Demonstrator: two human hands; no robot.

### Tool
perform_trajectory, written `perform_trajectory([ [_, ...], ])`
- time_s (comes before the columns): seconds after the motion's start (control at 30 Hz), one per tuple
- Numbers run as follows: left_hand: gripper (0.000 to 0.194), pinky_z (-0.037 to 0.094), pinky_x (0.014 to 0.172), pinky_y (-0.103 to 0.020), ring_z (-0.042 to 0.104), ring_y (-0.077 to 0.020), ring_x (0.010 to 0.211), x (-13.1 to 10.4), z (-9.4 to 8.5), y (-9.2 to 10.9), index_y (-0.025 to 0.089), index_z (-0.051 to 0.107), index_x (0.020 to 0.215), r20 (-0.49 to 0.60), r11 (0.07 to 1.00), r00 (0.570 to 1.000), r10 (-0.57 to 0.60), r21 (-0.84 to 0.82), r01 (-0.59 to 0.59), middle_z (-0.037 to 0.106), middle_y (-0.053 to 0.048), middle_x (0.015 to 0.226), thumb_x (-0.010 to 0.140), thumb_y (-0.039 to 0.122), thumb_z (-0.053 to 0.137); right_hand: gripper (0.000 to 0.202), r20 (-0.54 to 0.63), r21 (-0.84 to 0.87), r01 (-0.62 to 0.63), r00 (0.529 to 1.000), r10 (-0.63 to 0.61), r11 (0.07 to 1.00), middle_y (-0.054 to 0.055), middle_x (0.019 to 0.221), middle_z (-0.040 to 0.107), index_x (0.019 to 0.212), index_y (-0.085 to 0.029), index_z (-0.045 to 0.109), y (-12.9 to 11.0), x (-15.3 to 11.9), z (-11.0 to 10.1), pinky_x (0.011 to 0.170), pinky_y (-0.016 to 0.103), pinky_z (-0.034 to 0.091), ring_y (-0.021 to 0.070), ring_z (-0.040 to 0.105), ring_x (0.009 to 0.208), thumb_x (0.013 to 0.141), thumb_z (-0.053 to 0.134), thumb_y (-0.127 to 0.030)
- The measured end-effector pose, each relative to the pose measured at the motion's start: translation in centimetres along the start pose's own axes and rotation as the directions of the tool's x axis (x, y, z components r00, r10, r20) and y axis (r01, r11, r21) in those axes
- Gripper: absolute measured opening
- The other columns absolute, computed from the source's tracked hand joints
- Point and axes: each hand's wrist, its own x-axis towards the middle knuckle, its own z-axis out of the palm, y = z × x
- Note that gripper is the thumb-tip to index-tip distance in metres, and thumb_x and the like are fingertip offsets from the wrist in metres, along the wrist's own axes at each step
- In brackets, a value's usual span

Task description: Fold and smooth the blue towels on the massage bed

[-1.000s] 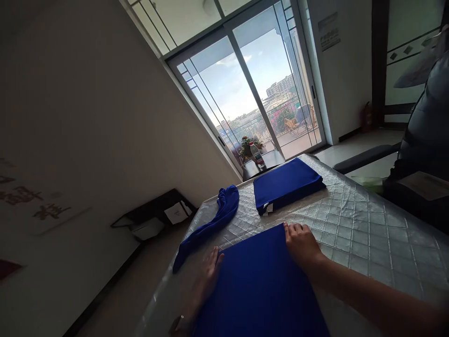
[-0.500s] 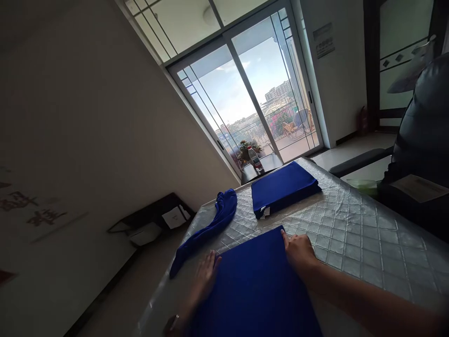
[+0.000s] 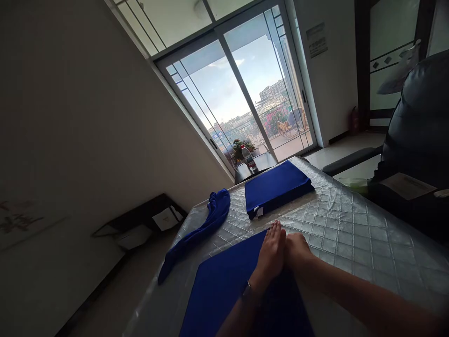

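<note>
A folded blue cloth (image 3: pixel 224 281) lies flat on the silver quilted table cover (image 3: pixel 351 243), close in front of me. My left hand (image 3: pixel 272 248) rests flat near the cloth's far right corner, fingers stretched out and together. Right beside it, my right hand (image 3: pixel 297 248) is curled at the cloth's right edge; its fingertips are hidden behind the left hand. A thick folded blue stack (image 3: pixel 278 187) with white tags sits farther back. To the left, a loose, bunched blue cloth (image 3: pixel 199 229) trails along the table's left edge.
A black armchair (image 3: pixel 410 126) stands at the right, a paper (image 3: pixel 409 185) lying on it. Beyond the table, a bottle (image 3: pixel 249 158) and flowers stand on a small dark table (image 3: pixel 264 164) before sliding glass doors. A dark shelf (image 3: pixel 154 215) lines the left wall.
My left hand has moved from the cloth's left edge across to its far right corner, beside my right hand. The right hand stays at the right edge. The view has shifted slightly.
</note>
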Motion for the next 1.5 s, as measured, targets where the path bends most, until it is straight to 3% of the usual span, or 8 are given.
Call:
perform_trajectory([
  [0.1,0.081,0.013,0.139,-0.053,0.01,-0.0236,0.165,-0.1,0.0,-0.7,0.017,0.031,0.166,-0.015,0.999,1.0,-0.025,-0.022,0.024,0.022,-0.012,0.177,0.105,0.064,0.008,0.027,0.076,-0.03,-0.004,0.997,0.006,1.0,0.014,0.091,0.083,0.096,-0.014,0.082,0.0,-0.2,-0.5,0.069,0.032,0.059,0.0264,0.078,0.083,0.086,0.057,-0.009],
  [0.2,0.08,0.014,0.138,-0.056,0.012,-0.0258,0.165,-0.8,-0.4,-1.6,0.017,0.032,0.166,-0.008,0.999,1.0,-0.01,0.047,0.01,0.022,-0.012,0.177,0.105,0.064,0.009,0.042,0.11,-0.056,-0.02,0.994,0.026,0.998,0.016,0.101,0.083,0.126,-0.011,0.075,-0.5,-0.5,-1.2,0.069,0.033,0.06,0.0264,0.079,0.084,0.092,0.051,-0.011],
  [0.3,0.079,0.017,0.138,-0.056,0.015,-0.0256,0.165,-1.4,-0.7,-1.8,0.016,0.031,0.166,0.006,0.987,1.0,0.008,0.158,-0.009,0.023,-0.012,0.176,0.106,0.061,0.006,0.059,0.13,-0.082,-0.033,0.991,0.044,0.996,0.021,0.112,0.081,0.155,-0.005,0.05,-1.0,-1.0,-2.0,0.073,0.034,0.061,0.0259,0.08,0.091,0.097,0.041,-0.01],
  [0.5,0.08,0.018,0.137,-0.049,0.015,-0.0231,0.164,-3.1,-2.1,-3.3,0.013,0.025,0.167,0.002,0.927,0.996,-0.092,0.365,0.085,0.022,-0.011,0.177,0.106,0.061,0.006,0.069,0.169,-0.127,-0.063,0.982,0.084,0.99,0.023,0.105,0.081,0.161,-0.004,0.037,-1.4,-1.5,-3.3,0.075,0.038,0.061,0.0274,0.08,0.092,0.092,0.044,-0.005],
  [0.73,0.07,0.014,0.137,-0.046,0.011,-0.02,0.165,-7.3,-6.1,-12.0,0.012,0.021,0.168,-0.076,0.863,0.962,-0.261,0.428,0.268,0.017,-0.008,0.177,0.108,0.045,0.008,0.072,0.176,-0.136,-0.075,0.98,0.098,0.988,0.02,0.102,0.082,0.162,-0.006,0.037,-1.4,-1.6,-3.2,0.076,0.037,0.059,0.0264,0.079,0.091,0.09,0.042,-0.003],
  [0.87,0.068,0.015,0.136,-0.044,0.014,-0.017,0.164,-10.6,-9.1,-18.2,0.021,0.023,0.169,-0.206,0.789,0.877,-0.435,0.382,0.481,0.021,-0.003,0.176,0.106,0.044,0.009,0.072,0.182,-0.148,-0.085,0.977,0.111,0.985,0.02,0.1,0.082,0.163,-0.007,0.036,-1.4,-1.5,-3.3,0.075,0.038,0.059,0.0284,0.079,0.09,0.092,0.045,-0.004],
  [0.97,0.07,0.019,0.135,-0.043,0.017,-0.0168,0.163,-12.5,-10.6,-20.8,0.022,0.024,0.168,-0.292,0.759,0.827,-0.481,0.333,0.559,0.022,-0.003,0.176,0.105,0.048,0.007,0.072,0.205,-0.182,-0.073,0.972,0.111,0.981,0.02,0.1,0.082,0.163,-0.006,0.034,-1.6,-1.6,-3.4,0.076,0.037,0.059,0.0277,0.079,0.092,0.092,0.043,0.0],
  [1.5,0.078,0.019,0.136,-0.043,0.014,-0.0233,0.165,-13.1,-10.7,-19.7,0.009,0.023,0.167,-0.278,0.767,0.841,-0.465,0.347,0.539,0.019,-0.011,0.177,0.107,0.058,0.016,0.077,0.252,-0.375,-0.056,0.955,0.16,0.926,0.02,0.101,0.082,0.166,-0.011,0.027,-2.9,-0.7,-4.4,0.081,0.037,0.061,0.0254,0.079,0.097,0.091,0.037,0.0],
])
